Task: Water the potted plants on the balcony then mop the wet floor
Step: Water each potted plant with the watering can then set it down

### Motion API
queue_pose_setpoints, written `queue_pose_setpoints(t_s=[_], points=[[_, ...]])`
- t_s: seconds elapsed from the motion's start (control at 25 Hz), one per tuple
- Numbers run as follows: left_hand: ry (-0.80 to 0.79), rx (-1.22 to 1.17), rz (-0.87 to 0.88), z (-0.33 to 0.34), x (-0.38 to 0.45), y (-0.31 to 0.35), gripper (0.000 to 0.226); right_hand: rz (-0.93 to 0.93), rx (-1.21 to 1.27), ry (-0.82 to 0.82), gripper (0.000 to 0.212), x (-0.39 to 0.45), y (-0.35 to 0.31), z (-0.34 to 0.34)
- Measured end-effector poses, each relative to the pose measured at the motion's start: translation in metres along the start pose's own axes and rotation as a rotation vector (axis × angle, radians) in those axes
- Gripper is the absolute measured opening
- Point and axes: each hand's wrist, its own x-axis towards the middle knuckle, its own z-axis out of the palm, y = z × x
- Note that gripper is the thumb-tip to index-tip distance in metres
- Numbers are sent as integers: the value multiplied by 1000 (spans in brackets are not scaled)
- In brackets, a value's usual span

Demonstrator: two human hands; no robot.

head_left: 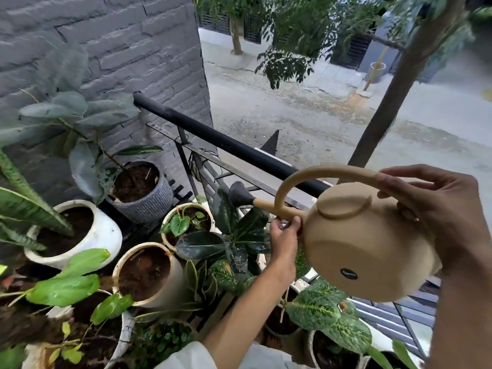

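- Overhead, a tan watering can is held tilted above the pots, just inside the black balcony railing, its dark rose head pointing left over a dark-leaved plant.
- Right hand: fingers wrapped over the curved handle where it meets the can's body, palm against the can's side.
- Left hand: fingers closed around the base of the spout.
- Below and to the left stand a grey ribbed pot, a white pot, and two cream pots holding dark soil, against the grey brick wall.
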Motion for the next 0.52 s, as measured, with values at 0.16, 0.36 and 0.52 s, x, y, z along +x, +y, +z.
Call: queue_pose_setpoints(t_s=[0.16, 0.36, 0.52], points=[[-23, -31, -49, -26, -11, -4, 44, 41, -19, 24, 45, -23, -2, 11], [31, -15, -66, -74, -20, -2, 39, 103, -14, 39, 46, -52, 0, 46], [39, 6, -89, -109, -28, 2, 34, 111, -71, 46, 37, -70, -1, 74]])
